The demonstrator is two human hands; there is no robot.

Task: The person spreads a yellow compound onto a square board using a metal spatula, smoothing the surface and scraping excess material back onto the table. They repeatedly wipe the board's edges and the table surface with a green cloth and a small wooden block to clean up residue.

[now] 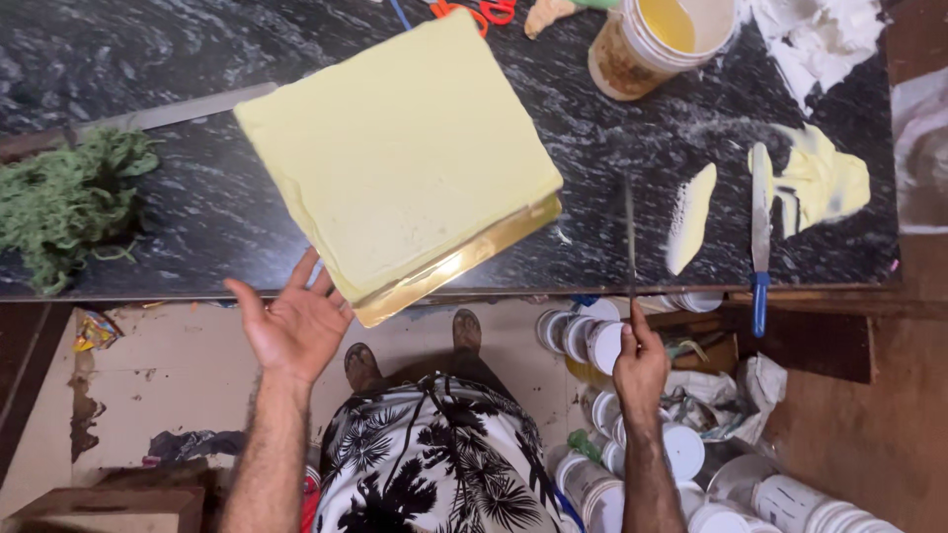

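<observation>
Where icing smears, black marble counter [197, 207] gleams.

I see even indoor light, glare on gold board edge [459, 265] near 6 o'clock, slight blur.

I'm looking down over a black marbled stone countertop [197, 197], glossy, streaked white, its edge trimmed in dark wood. Below it, a pale, scuffed floor [178, 375] with dark stains and a crumpled wrapper [94, 331]. Down on my right, a heap of white lidded tubs [681, 449] crowds a brown wooden surface [869, 434]. Light falls soft and even.
</observation>
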